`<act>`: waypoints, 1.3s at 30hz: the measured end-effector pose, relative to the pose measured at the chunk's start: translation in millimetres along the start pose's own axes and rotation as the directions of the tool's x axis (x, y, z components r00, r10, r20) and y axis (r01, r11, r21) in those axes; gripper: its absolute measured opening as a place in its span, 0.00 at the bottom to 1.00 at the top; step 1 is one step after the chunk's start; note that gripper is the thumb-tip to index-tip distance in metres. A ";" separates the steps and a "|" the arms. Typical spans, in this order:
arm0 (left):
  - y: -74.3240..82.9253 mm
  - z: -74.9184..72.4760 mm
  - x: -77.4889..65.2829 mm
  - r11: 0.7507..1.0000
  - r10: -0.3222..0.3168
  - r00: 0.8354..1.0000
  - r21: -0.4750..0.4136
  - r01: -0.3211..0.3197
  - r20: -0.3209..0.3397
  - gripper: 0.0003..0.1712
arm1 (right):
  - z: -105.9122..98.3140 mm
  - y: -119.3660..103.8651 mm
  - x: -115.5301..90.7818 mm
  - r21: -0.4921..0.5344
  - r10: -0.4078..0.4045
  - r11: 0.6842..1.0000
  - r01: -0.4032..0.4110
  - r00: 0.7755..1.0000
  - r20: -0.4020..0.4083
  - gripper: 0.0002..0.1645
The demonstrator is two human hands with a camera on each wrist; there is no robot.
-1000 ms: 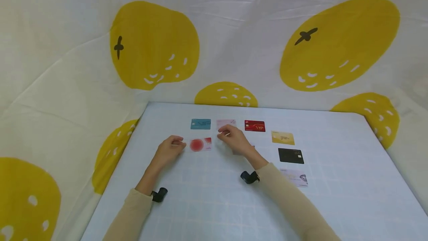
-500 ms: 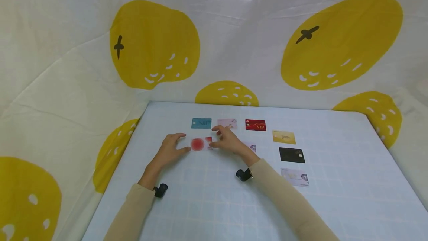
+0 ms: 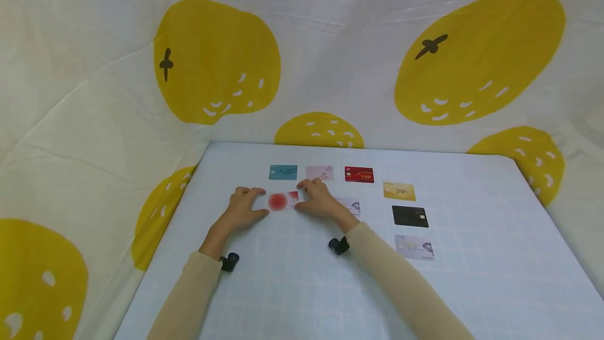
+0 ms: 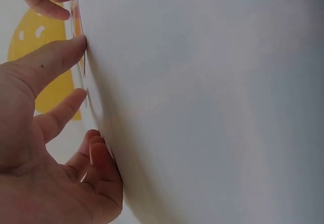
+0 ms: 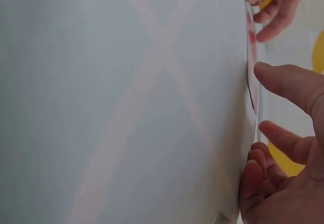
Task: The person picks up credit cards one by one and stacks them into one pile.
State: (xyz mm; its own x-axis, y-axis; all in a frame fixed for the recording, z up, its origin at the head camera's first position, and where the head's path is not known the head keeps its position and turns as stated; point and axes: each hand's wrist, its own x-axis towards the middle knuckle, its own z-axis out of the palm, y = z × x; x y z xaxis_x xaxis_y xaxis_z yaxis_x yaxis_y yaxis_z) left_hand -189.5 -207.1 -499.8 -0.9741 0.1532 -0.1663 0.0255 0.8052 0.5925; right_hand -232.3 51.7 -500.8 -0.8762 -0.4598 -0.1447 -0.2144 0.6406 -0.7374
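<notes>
A white card with a red circle (image 3: 278,202) lies flat on the table between the two hands. My left hand (image 3: 242,209) is at the card's left end, index finger and thumb spread apart. In the left wrist view its thumb (image 4: 73,49) touches the card's edge. My right hand (image 3: 320,199) is at the right end, its thumb tip at the card and its index finger beyond the far edge. A pale card (image 3: 349,205) is partly hidden behind the right hand. A pink card (image 3: 320,172) lies just beyond it.
A teal card (image 3: 283,172) and a red VIP card (image 3: 359,174) lie in the far row. To the right are a gold card (image 3: 399,191), a black card (image 3: 410,216) and a pale lilac card (image 3: 414,247). A fruit-print cloth (image 3: 325,56) hangs behind the table.
My right hand has moved left and nearer to the red-circle card, its thumb and index finger spreading. The left hand's thumb and index finger have also spread at the card's left end.
</notes>
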 end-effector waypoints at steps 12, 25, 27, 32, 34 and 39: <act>2.0 1.6 4.5 1.000 -0.029 1.000 0.006 0.029 0.007 0.27 | 2.5 -1.6 0.5 -0.053 -0.006 0.999 0.005 1.000 -0.007 0.26; 2.6 2.7 4.5 0.999 -0.028 1.000 -0.039 0.028 0.001 0.25 | 2.8 -2.7 0.3 -0.012 0.000 1.000 0.000 1.000 -0.010 0.26; 2.6 2.9 4.9 0.998 -0.020 1.000 -0.061 0.019 -0.006 0.25 | 2.9 -1.4 0.6 -0.006 -0.006 1.000 0.006 1.000 -0.011 0.26; 5.0 4.6 6.9 0.992 0.014 1.000 -0.121 -0.017 -0.022 0.24 | 3.4 2.2 1.9 0.022 -0.046 0.999 0.046 0.999 -0.014 0.26; 7.0 5.3 7.0 0.989 0.005 1.000 -0.148 -0.008 -0.022 0.23 | 3.5 2.8 2.0 0.046 -0.059 0.997 0.059 0.998 -0.016 0.25; 11.3 6.9 5.5 0.979 -0.036 0.999 -0.204 0.031 -0.020 0.22 | 4.0 2.3 0.2 0.102 -0.049 0.993 0.050 0.999 -0.018 0.25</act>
State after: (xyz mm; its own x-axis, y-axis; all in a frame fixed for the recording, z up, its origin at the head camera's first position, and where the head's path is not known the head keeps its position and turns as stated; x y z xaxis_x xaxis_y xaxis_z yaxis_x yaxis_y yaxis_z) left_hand -193.1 -193.2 -499.4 -0.9786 0.1126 -0.1721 -0.0515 0.6760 0.7351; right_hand -231.3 50.7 -505.2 -0.8723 -0.4793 -0.0969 -0.2128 0.5504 -0.8073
